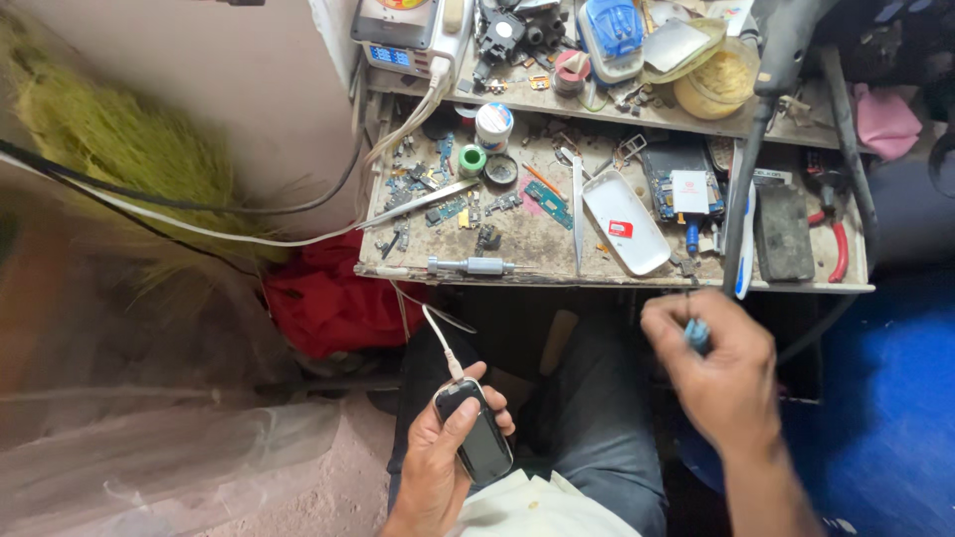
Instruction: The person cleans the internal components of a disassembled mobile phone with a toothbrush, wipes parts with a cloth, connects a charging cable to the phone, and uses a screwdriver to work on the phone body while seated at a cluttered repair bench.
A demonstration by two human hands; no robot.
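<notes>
Left hand (450, 459) grips small black phone (475, 430), long axis running near-far w/ cable end far; right hand (718, 370) pinches blue-handled tool (696, 334), well apart to the right.

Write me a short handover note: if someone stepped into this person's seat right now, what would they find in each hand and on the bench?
Left hand: holds a small black phone over the lap, white cable plugged into its top end.
Right hand: grips a thin blue-handled tool just below the bench edge, clear of the phone.
Workbench: white tray, tweezers, circuit boards, loose parts.
Phone looks closed; the tool has not touched it.
</notes>
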